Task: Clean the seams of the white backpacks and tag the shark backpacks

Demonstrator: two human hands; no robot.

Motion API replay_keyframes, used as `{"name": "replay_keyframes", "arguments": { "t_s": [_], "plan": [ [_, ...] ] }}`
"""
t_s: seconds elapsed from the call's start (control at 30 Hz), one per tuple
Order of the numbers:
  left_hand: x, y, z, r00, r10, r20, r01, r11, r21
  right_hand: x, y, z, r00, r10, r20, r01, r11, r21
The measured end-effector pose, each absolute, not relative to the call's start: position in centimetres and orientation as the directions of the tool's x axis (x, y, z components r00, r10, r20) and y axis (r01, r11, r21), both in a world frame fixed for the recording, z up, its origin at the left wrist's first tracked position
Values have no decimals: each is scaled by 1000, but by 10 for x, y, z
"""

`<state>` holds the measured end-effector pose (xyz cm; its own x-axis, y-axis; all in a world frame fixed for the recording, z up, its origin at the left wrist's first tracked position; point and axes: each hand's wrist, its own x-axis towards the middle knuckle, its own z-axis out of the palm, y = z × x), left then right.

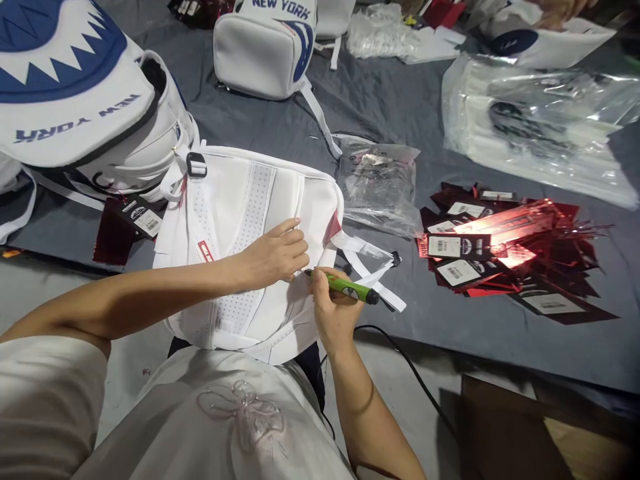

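Note:
A white backpack (285,193) lies with its strap side up across the table edge and my lap. My left hand (273,257) is on its back panel, the index finger stretched out and the other fingers curled down onto the fabric. In my right hand (336,310) is a green marker pen (345,287), its thin dark tip pointing left at the fabric close to my left fingertips. Whether the tip touches the fabric is hard to see. A white strap (370,267) trails off the bag's right side.
Red foil and black hang tags (500,250) are piled at right. A clear plastic packet (380,183) lies behind the bag, a bagged white item (530,127) farther right. More backpacks (255,57) stand behind; a large one (125,133) is at left. Another person's hand (560,10) shows top right.

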<state>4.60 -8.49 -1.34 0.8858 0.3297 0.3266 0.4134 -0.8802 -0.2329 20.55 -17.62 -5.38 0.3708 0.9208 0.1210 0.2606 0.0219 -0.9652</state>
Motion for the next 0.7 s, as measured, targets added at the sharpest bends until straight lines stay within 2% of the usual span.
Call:
{"name": "replay_keyframes", "arguments": {
  "t_s": [0.4,0.57,0.7],
  "plan": [
    [47,-85,-10,892,406,199,441,-879,-183,207,-173,-54,323,941,99,240,20,-971],
    [47,-89,-3,897,401,187,434,-878,-200,207,-173,-55,327,928,176,347,56,-936],
    [49,-99,8,887,409,216,442,-887,-134,196,-184,-56,371,904,211,333,83,-939]
  ]
}}
